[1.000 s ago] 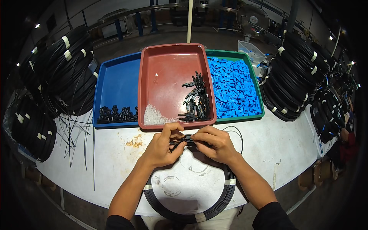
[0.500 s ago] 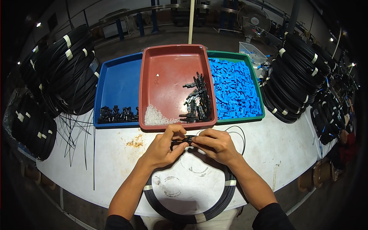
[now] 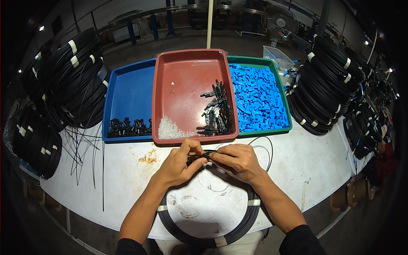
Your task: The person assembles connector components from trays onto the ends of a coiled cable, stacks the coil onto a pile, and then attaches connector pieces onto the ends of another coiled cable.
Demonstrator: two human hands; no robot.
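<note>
My left hand (image 3: 180, 165) and my right hand (image 3: 240, 162) meet just in front of the red tray (image 3: 182, 95). Between their fingertips is a small dark connector-like part (image 3: 207, 154), mostly covered by the fingers. The left thumb and fingers pinch it from the left, while the right fingers close on its other end. Below the hands lies a black cable coil (image 3: 171, 227), bound with pale bands, its near side at the table edge. A loose loop of thin black cable (image 3: 271, 155) curves out behind my right hand.
Black connector parts (image 3: 221, 112) and clear small pieces (image 3: 172, 128) lie in the red tray. A blue tray (image 3: 131, 91) holds small black parts; a green tray (image 3: 285, 106) holds many blue pieces (image 3: 257, 100). Stacked cable coils stand left (image 3: 78, 85) and right (image 3: 327, 85).
My right fingers have shifted slightly left over the dark part, closer to the left fingertips. The whole view has drifted a little; the trays and coils keep their places.
</note>
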